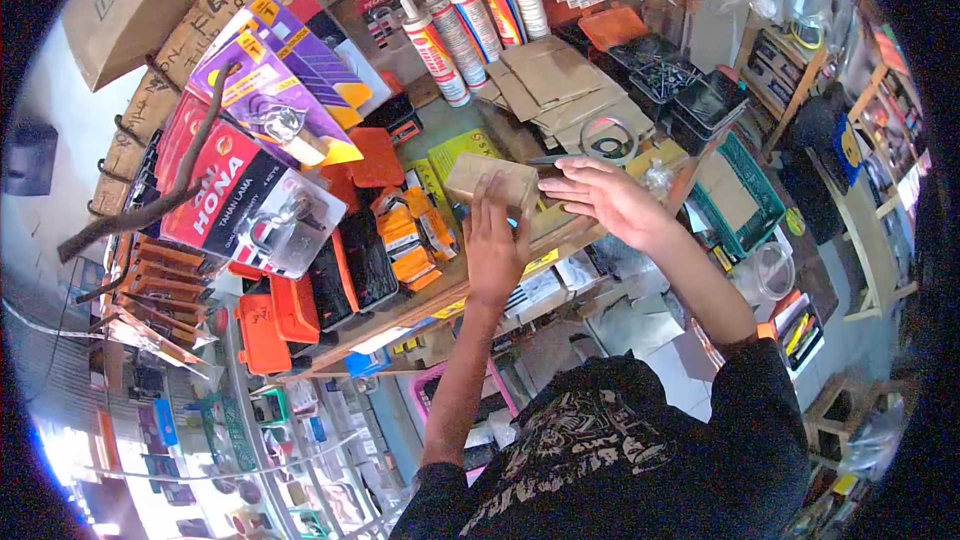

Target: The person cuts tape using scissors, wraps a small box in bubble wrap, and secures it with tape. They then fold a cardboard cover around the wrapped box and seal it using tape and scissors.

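A small brown box [495, 180] lies at the front of the wooden counter. My left hand [495, 245] rests on the near side of the box, its fingers lying over the top. To the right of the box is my right hand [607, 198], fingers stretched out and nothing seen in it. Just beyond the right hand sit a roll of clear tape [609, 140] and a stack of flat brown paper pieces [560, 90]. Behind the box a yellow-green packet [455, 157] is partly covered.
Sealant tubes [437, 55] stand at the back. Packaged padlocks [255, 195] hang at the left, near orange boxes [405, 235] and red-orange bins [293, 308]. Trays of screws [655, 70] are at the right, above a green basket [738, 195].
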Available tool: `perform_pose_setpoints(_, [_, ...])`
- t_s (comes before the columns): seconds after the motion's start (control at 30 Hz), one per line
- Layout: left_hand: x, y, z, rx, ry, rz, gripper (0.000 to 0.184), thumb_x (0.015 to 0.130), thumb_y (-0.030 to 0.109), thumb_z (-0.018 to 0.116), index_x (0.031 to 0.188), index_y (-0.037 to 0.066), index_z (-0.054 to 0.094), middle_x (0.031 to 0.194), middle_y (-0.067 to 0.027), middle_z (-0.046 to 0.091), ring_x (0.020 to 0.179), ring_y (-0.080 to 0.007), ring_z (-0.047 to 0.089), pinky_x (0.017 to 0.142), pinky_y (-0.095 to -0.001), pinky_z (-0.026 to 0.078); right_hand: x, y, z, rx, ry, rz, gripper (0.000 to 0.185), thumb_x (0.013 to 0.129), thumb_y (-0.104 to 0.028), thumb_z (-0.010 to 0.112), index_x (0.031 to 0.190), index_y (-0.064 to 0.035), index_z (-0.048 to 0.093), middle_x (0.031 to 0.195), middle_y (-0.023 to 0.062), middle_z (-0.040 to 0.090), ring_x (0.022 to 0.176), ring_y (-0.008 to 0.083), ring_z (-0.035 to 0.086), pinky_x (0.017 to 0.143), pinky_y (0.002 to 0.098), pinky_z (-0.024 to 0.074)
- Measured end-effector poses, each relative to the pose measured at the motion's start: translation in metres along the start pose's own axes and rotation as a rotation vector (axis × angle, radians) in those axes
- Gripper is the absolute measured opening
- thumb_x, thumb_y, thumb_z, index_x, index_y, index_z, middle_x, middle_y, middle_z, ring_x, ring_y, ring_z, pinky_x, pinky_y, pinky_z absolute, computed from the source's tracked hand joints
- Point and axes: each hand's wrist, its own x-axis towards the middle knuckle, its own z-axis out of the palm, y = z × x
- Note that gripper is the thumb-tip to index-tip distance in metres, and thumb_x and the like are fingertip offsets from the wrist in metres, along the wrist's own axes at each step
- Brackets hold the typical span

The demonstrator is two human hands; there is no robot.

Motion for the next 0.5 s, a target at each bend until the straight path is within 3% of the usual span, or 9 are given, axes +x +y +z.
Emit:
perform_pose_setpoints(0.13, [0.001, 0.001, -0.002, -0.018, -0.017, 0.004, 0.055, 0.089, 0.014, 0.067, 0.137, -0.001, 0.043, 0.141, -0.0184, 0.05, 0.134, -0.0369, 0.046, 0.1, -0.0484, 0.044, 0.004, -0.002, 0.003, -0.029, 0.008, -0.015, 0.026, 0.101, -0.028, 0.053, 0.122, -0.0141, 0.058, 0.132, 0.0154, 0.062, 0.124, 0.021, 0.057, 0.101, 0.0345, 0.0394])
perform_pose_setpoints(0.33, [0.002, 0.0, -0.002, -0.018, -0.022, 0.001, 0.057, 0.09, 0.015, 0.066, 0.139, 0.0, 0.041, 0.142, -0.0188, 0.049, 0.134, -0.0367, 0.045, 0.102, -0.0478, 0.042, 0.013, -0.003, 0.004, -0.055, 0.004, 0.032, 0.031, 0.1, -0.032, 0.055, 0.125, -0.0149, 0.057, 0.13, 0.0151, 0.064, 0.122, 0.0204, 0.057, 0.102, 0.0355, 0.0383])
perform_pose_setpoints(0.5, [0.003, 0.002, -0.004, -0.02, -0.058, -0.024, 0.057, 0.091, 0.015, 0.064, 0.14, 0.001, 0.041, 0.142, -0.0178, 0.048, 0.135, -0.0359, 0.043, 0.105, -0.0475, 0.04, 0.017, -0.006, 0.006, -0.014, -0.016, 0.161, 0.044, 0.099, -0.038, 0.055, 0.135, -0.0132, 0.051, 0.133, 0.0156, 0.062, 0.128, 0.0252, 0.053, 0.109, 0.0397, 0.0335])
